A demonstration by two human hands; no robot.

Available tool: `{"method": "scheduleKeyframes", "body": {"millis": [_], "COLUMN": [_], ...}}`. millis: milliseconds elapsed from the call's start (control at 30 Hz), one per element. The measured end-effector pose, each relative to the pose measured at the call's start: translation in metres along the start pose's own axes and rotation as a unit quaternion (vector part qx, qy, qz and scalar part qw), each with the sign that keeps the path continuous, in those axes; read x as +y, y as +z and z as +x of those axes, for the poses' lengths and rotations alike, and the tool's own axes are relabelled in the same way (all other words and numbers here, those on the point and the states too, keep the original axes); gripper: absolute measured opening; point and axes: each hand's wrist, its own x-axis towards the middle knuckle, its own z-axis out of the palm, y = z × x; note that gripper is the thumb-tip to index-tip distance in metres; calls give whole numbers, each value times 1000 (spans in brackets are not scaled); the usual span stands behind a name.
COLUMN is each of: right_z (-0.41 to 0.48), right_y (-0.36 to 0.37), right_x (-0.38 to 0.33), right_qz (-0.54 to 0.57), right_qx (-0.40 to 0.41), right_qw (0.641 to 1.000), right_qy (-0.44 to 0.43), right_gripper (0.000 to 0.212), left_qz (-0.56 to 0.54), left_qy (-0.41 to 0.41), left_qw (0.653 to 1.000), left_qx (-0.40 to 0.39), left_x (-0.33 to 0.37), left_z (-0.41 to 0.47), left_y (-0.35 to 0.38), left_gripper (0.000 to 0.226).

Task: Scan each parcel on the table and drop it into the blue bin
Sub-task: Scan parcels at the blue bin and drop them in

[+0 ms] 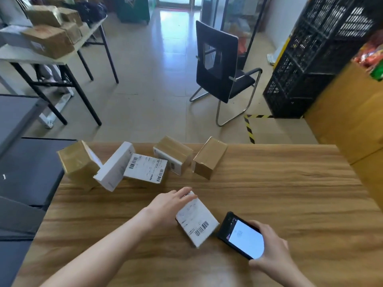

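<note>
While my left hand (pixel 172 200) lies on the parcel (pixel 196 219), my right hand (pixel 269 243) holds the scanner (pixel 240 235) just beside it. The fingers of my left hand are straight and flat on the far end of the parcel, pressing it onto the worktop (pixel 290 183). My right hand is wrapped round the scanner, with the lit screen facing up. The parcel sits near me in the middle of the worktop, and the scanner's top end is close to its near corner.

I think the step now is the scan. To do it well, I should press the parcel so it does not slide, with my fingers off the stripy barcode at the near end. The scanner's top should point at those stripes, not at the tiny writing. Then the parcel can go in the bin, which I cannot see from here.

The parcel is a small flat box with a white paper label on top. The paper looks smooth, so light may bounce off it. The worktop has long brown wood lines and looks slippery. The scanner is black and flat with round corners. More parcels (pixel 174 155) wait in a row at the far edge. Some are brown card with shiny tape, and one is a long white box (pixel 115 165) that sits tilted.
</note>
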Motion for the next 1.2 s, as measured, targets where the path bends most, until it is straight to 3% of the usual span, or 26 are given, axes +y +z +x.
{"method": "scheduleKeyframes", "body": {"millis": [200,367,800,1000,1200], "right_z": [-10,-17,-44,-80,-147], "right_y": [-15,-28,-54,-72,-97], "right_x": [7,11,62,129,227], "right_qz": [-49,-133,-195,-133,80], "right_qx": [-9,7,53,72,133], "right_qw": [999,991,978,987,975], "right_qy": [-16,-15,46,61,159], "right_gripper": [92,94,94,96,97], "left_qz": [-28,-35,33,50,0], "left_qy": [28,2,53,56,70], "left_qw": [998,997,996,996,996], "left_qx": [48,70,61,54,52], "left_x": [20,30,89,151,267], "left_z": [5,6,20,44,90], "left_y": [8,-4,-27,-35,-33], "left_gripper": [89,89,83,82,84]}}
